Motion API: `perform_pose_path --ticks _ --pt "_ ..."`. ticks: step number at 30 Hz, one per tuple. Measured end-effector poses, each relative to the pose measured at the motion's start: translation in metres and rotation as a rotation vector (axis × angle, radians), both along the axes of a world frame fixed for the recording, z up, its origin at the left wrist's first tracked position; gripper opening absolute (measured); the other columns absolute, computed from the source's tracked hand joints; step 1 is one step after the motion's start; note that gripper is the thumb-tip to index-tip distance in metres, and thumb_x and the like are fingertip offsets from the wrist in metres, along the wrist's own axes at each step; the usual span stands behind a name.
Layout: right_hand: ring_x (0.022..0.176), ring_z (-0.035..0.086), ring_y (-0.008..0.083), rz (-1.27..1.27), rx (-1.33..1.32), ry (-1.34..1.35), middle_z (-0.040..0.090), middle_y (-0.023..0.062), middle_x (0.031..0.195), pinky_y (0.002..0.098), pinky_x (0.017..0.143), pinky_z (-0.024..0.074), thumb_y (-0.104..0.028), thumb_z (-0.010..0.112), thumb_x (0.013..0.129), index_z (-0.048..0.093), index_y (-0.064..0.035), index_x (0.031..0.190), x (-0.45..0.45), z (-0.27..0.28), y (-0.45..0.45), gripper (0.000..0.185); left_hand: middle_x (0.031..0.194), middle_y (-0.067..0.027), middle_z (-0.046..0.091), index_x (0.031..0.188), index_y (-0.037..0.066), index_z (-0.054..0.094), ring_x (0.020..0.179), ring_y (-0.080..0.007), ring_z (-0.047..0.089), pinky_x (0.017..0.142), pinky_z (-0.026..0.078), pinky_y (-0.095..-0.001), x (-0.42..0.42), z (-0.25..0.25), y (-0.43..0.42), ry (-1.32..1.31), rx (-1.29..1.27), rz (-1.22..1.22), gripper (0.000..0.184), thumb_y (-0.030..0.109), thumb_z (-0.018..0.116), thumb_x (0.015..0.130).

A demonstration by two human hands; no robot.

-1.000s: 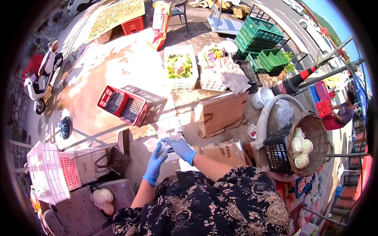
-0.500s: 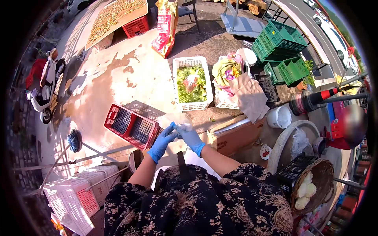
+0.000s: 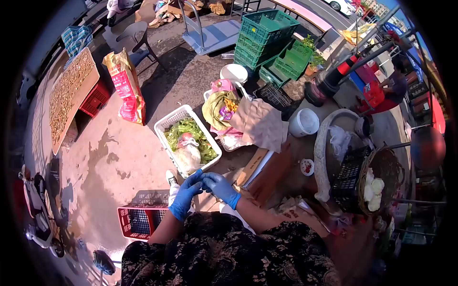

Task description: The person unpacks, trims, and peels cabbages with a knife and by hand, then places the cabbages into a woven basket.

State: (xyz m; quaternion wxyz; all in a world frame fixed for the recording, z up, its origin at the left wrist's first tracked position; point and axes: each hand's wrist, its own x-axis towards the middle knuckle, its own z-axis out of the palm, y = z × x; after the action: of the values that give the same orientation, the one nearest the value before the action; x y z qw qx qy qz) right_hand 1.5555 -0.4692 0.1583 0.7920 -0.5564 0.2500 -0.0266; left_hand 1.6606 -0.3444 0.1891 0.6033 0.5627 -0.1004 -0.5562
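Observation:
Both my hands wear blue gloves and meet in front of my body, fingers pinched together. My left hand [image 3: 187, 194] and my right hand [image 3: 220, 188] grip the near edge of a thin, translucent plastic bag [image 3: 189, 159]. The bag stretches forward from the fingertips, over the near end of a white plastic basket [image 3: 214, 159]. Leafy greens [image 3: 206, 148] fill this basket, and a bag with red and white print [image 3: 187, 140] lies on them. The fingertips partly hide how the translucent bag is held.
Beside the basket are a cloth bundle [image 3: 217, 110] and brown paper [image 3: 260, 123]. A cardboard box [image 3: 272, 174] stands near my right arm, a red crate [image 3: 129, 222] at left. Farther off are green crates [image 3: 267, 28], a white bucket [image 3: 304, 122] and a printed sack [image 3: 125, 88].
My view has turned to the right, so the surroundings shift left and tilt in the picture. My hands stay together on the translucent bag, which now appears over the basket.

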Motion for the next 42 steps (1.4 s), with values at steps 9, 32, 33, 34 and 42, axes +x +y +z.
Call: perform_pose_path --ticks 9,32,33,34,42 --pt "0.067 0.058 0.0118 -0.308 0.041 0.212 0.061 0.0035 0.078 0.0238 0.06 0.0489 -0.028 0.048 0.093 0.058 -0.0023 0.105 0.163 -0.034 -0.004 0.03 0.118 -0.0051 0.054 0.135 0.012 0.037 0.099 -0.0164 0.055 0.08 0.045 -0.0297 0.201 -0.045 -0.048 0.007 0.122 -0.452 0.053 0.016 0.058 0.086" --pt "0.073 0.064 0.0174 -0.955 0.267 0.14 0.066 0.0079 0.088 0.028 0.066 0.0526 -0.036 0.047 0.093 0.06 -0.0047 0.104 0.341 0.0 0.054 0.036 0.116 -0.0068 0.054 0.13 0.011 0.042 0.099 -0.0172 0.056 0.084 0.045 -0.0342 0.413 -0.02 -0.095 0.191 0.085 -1.092 0.046 0.027 0.054 0.089" --pt "0.073 0.064 0.0174 -1.01 0.335 0.147 0.066 0.0082 0.089 0.0285 0.066 0.0528 -0.036 0.046 0.093 0.06 -0.0047 0.104 0.361 0.001 0.062 0.036 0.112 -0.0054 0.056 0.127 0.011 0.045 0.095 -0.016 0.056 0.08 0.045 -0.032 0.43 -0.023 -0.095 0.18 0.107 -1.128 0.044 0.029 0.056 0.088" --pt "0.073 0.064 0.0173 -1.064 0.344 0.125 0.066 0.0081 0.09 0.0287 0.066 0.0529 -0.035 0.045 0.093 0.06 -0.005 0.104 0.384 0.001 0.075 0.036 0.11 -0.0048 0.056 0.127 0.011 0.045 0.094 -0.0155 0.056 0.08 0.045 -0.0315 0.447 -0.034 -0.092 0.173 0.15 -1.181 0.045 0.03 0.056 0.087" --pt "0.071 0.063 0.0151 -1.157 0.341 0.243 0.064 0.0063 0.086 0.0286 0.065 0.0521 -0.028 0.045 0.094 0.059 -0.0059 0.103 0.452 -0.038 0.113 0.028 0.1 -0.0014 0.06 0.122 0.015 0.049 0.087 -0.0131 0.058 0.077 0.047 -0.0297 0.497 -0.055 -0.073 0.118 0.386 -1.248 0.039 0.028 0.058 0.087"
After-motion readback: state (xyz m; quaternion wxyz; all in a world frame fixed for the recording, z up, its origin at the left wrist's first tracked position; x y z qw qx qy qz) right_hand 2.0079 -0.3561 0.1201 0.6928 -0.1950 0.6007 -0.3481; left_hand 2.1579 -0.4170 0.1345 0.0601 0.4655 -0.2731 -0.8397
